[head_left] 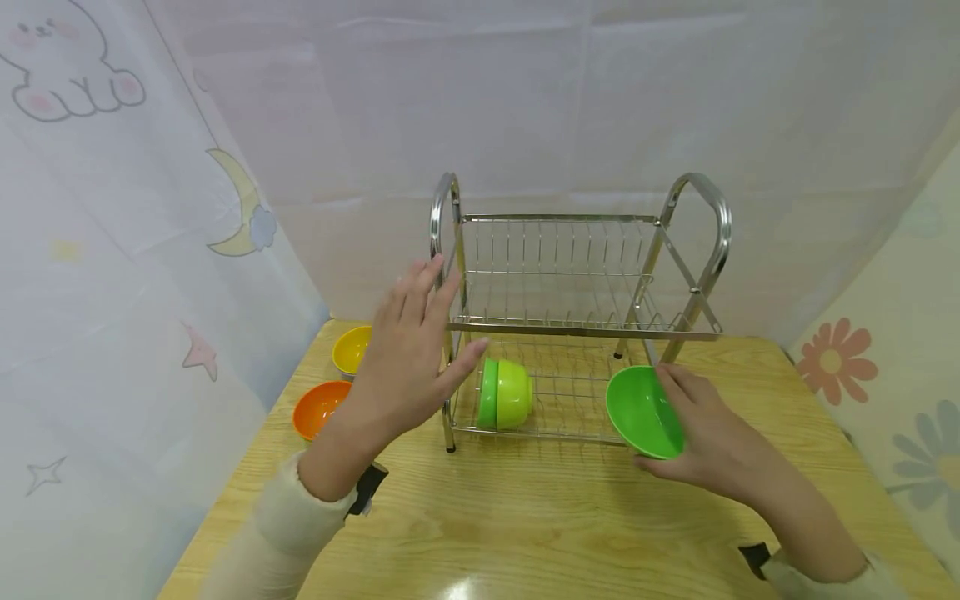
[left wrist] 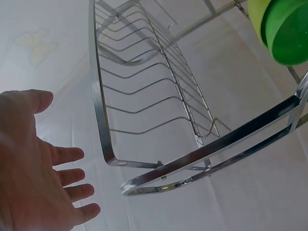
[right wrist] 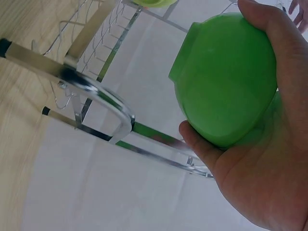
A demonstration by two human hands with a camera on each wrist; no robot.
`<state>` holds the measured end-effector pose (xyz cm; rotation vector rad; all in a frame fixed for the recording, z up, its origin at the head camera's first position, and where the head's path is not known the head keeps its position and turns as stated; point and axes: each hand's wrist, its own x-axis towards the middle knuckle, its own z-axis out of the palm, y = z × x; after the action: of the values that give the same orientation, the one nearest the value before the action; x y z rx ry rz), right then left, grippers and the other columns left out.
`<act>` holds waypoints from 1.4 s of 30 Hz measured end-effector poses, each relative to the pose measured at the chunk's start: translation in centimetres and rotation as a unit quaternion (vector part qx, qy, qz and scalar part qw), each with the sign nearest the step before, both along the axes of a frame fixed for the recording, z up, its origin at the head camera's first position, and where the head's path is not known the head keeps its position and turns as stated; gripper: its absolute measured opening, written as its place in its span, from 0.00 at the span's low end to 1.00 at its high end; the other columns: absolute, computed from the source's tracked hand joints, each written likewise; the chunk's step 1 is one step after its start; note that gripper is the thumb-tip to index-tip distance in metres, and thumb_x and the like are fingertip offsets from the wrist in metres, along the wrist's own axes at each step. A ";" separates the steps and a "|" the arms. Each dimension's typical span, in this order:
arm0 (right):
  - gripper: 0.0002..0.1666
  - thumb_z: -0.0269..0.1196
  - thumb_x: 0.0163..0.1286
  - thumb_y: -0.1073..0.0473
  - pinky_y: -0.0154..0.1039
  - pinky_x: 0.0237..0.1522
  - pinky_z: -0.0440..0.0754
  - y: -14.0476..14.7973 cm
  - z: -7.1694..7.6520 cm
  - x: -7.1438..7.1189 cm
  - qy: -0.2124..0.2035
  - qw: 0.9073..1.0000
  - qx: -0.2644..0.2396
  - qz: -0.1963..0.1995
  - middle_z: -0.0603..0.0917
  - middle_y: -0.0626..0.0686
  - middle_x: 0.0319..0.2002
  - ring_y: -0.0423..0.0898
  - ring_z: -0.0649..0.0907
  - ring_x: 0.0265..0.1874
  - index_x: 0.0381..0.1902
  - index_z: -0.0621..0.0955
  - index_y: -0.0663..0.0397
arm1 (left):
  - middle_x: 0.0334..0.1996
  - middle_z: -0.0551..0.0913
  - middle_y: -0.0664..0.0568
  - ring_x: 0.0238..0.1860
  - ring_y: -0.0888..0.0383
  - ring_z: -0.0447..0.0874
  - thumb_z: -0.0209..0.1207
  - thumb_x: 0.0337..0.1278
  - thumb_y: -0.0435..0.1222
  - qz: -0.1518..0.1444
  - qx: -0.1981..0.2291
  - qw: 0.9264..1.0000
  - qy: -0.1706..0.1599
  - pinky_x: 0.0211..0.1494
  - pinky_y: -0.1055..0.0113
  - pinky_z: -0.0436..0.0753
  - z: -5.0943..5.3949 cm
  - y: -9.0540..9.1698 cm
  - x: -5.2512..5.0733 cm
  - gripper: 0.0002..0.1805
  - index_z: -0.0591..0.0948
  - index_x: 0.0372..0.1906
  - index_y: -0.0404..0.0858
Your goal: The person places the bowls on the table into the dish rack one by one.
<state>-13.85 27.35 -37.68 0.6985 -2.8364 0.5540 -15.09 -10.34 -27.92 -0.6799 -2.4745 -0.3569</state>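
My right hand (head_left: 712, 446) grips a green bowl (head_left: 640, 412) by its rim, at the right front of a two-tier metal dish rack (head_left: 570, 331). The bowl is tilted, its inside turned towards the head camera; the right wrist view shows its rounded outside (right wrist: 226, 82). Raised by the rack's left post, my left hand (head_left: 408, 354) holds nothing, its fingers extended. On the lower tier, at the left, a lime bowl (head_left: 514, 396) and another green bowl (head_left: 488, 396) stand on their sides, nested together.
Left of the rack on the wooden table (head_left: 495, 517) are an orange bowl (head_left: 315, 408) and a yellow bowl (head_left: 349, 350), both partly behind the left arm. Printed cloth (head_left: 525, 108) hangs behind and at both sides. The upper tier (head_left: 555, 271) overhangs the lower one.
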 end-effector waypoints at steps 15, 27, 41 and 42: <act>0.75 0.80 0.47 0.36 0.63 0.51 0.83 -2.7 -0.1 -0.8 0.010 0.999 0.006 0.043 0.62 0.69 0.72 0.68 0.71 0.64 0.78 0.55 0.69 | 0.80 0.51 0.44 0.80 0.44 0.48 0.60 0.63 0.58 -0.030 -0.057 0.998 0.024 0.79 0.40 0.47 -4.5 2.2 3.4 0.47 0.60 0.77 0.36; 0.72 0.80 0.46 0.36 0.62 0.56 0.81 -5.5 -0.6 -1.2 0.016 0.997 0.009 0.073 0.63 0.68 0.73 0.67 0.69 0.68 0.77 0.59 0.70 | 0.81 0.49 0.45 0.81 0.46 0.45 0.56 0.65 0.63 -0.045 -0.095 0.994 -0.036 0.79 0.42 0.51 -7.6 3.4 4.0 0.48 0.56 0.80 0.40; 0.75 0.80 0.41 0.33 0.55 0.52 0.85 -8.2 -0.9 -1.2 0.030 0.994 0.025 0.101 0.65 0.66 0.72 0.63 0.73 0.66 0.76 0.60 0.70 | 0.82 0.49 0.48 0.80 0.47 0.49 0.49 0.65 0.69 -0.052 -0.103 0.987 -0.115 0.80 0.43 0.52 -10.0 4.4 2.7 0.51 0.52 0.82 0.43; 0.75 0.80 0.42 0.33 0.54 0.52 0.85 -8.4 -0.9 -1.2 0.028 0.994 0.027 0.102 0.65 0.66 0.73 0.62 0.72 0.66 0.76 0.60 0.69 | 0.81 0.50 0.48 0.80 0.46 0.50 0.49 0.64 0.69 -0.056 -0.102 0.986 -0.117 0.79 0.43 0.52 -10.1 4.4 2.6 0.52 0.53 0.81 0.42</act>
<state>-15.07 18.98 -38.60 1.0054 -2.7543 0.4800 -12.52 -5.90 -38.07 -0.9092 -2.7283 -0.2382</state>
